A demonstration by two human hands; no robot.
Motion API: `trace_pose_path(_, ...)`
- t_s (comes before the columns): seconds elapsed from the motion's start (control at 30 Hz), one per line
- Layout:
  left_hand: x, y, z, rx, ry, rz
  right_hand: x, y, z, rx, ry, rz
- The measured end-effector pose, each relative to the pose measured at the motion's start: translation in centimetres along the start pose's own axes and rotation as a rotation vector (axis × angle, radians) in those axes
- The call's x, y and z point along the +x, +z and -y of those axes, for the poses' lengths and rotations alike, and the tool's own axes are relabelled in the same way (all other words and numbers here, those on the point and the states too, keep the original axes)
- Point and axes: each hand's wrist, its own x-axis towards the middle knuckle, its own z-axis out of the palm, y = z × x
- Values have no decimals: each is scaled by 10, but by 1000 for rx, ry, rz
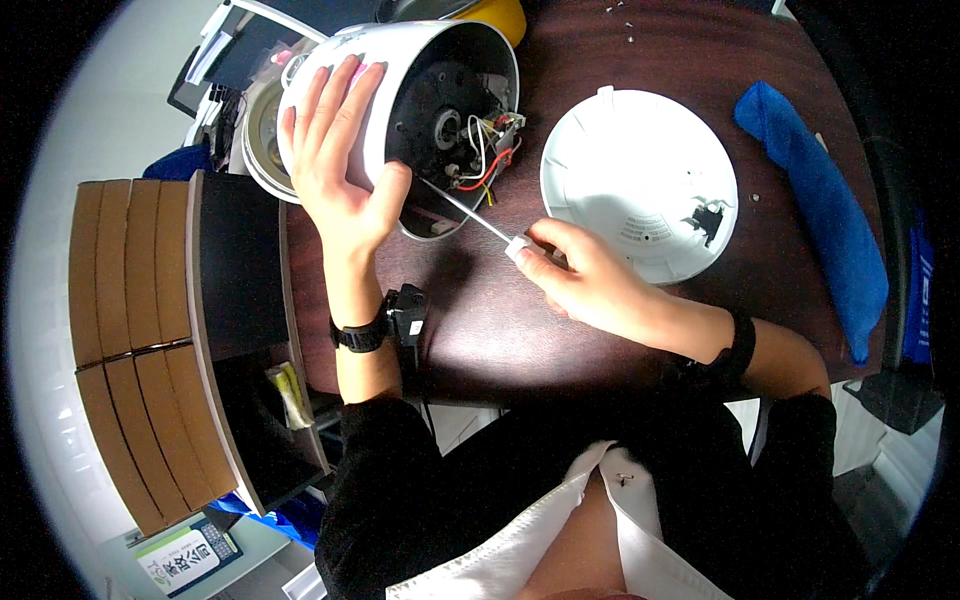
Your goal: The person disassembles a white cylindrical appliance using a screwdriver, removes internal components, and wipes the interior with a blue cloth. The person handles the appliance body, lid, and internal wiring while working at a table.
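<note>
A white rice cooker (pixel 345 95) lies on its side on the table, its open underside turned to the right. Inside the dark housing are a round metal part (pixel 447 128) and loose wires (pixel 490 160) in white, red and yellow. My left hand (pixel 340 165) lies with spread fingers on the cooker's side, thumb near the rim. In my right hand (pixel 580 270) is a screwdriver (pixel 470 213), gripped by its pale handle. Its shaft slants up left into the underside; the tip is hidden. A round white base cover (pixel 610 170) lies to the right.
Small screws (pixel 630 38) lie at the far edge, another screw (pixel 755 198) beside the cover. A blue cloth (pixel 820 220) runs along the right. A black plug-like block (pixel 407 312) sits near my left wrist. Cardboard boxes (pixel 140 270) and a shelf (pixel 240 270) stand left.
</note>
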Motion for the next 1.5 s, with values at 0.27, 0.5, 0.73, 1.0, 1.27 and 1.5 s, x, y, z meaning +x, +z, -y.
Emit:
trace_pose_path(0.27,-1,2,0,39,-6,-21,-1,-4,27,-198,-35,-74)
trace_pose_path(0.5,-2,1,2,51,-7,-24,6,-16,34,-485,-436,-243)
trace_pose_path(0.73,-1,3,3,44,-32,-18,10,-29,37,224,310,225)
trace_pose_path(1.0,-2,1,3,33,-34,-15,3,-14,23,388,249,171)
trace_pose_path(1.27,-2,2,4,26,-29,-22,3,-13,19,173,154,128)
trace_pose_path(1.5,-2,3,-4,79,-41,-20,10,-4,6,-56,36,40)
